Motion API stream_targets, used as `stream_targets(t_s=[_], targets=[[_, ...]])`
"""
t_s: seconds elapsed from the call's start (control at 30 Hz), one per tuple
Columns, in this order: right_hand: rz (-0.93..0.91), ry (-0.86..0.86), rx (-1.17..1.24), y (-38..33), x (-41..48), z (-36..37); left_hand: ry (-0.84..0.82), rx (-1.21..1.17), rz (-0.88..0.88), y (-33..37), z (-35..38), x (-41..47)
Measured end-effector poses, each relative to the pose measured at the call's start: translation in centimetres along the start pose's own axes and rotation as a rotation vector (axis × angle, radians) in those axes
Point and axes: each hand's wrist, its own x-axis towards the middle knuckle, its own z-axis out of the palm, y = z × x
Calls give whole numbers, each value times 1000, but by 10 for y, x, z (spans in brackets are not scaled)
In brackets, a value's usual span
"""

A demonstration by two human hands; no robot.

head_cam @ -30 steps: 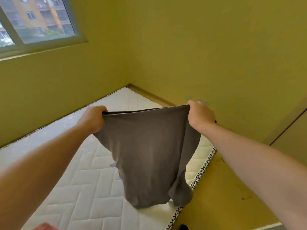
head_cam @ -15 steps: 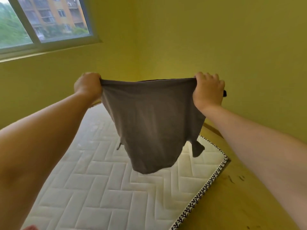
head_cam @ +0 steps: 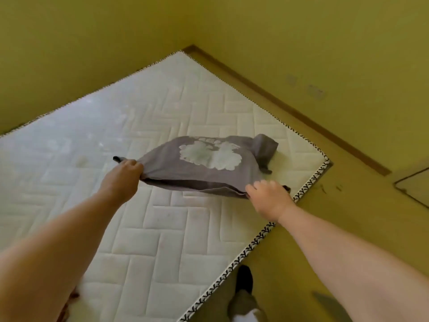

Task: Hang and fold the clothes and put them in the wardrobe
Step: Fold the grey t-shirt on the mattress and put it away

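Head view: grey T-shirt (head_cam: 204, 175), pale print up, spread over mattress (head_cam: 144, 235) near its right edge, toward far right corner; collar end down, hem raised. Left hand (head_cam: 123, 180) fingers curled round left hem corner; right hand (head_cam: 270, 198) fingers curled on right hem corner. Judged light, limp, not slippery; sags between grips. Best hold: hem corners or shoulders, fabric taut.

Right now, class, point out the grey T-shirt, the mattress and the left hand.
grey T-shirt (head_cam: 197, 178), head view, plain cloth below its pale print.
mattress (head_cam: 151, 228), head view, bare quilted top.
left hand (head_cam: 121, 180), head view, its back.
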Motion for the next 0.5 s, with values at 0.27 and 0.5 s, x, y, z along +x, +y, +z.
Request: stream_targets(t_s=[0.27, 0.5], targets=[[-153, -537, 135, -107, -18, 142, -349, 39, -73, -31, 167, -101], [-303, -741, 76, -169, -33, 213, -454, 88, -75, -45, 257, -158]])
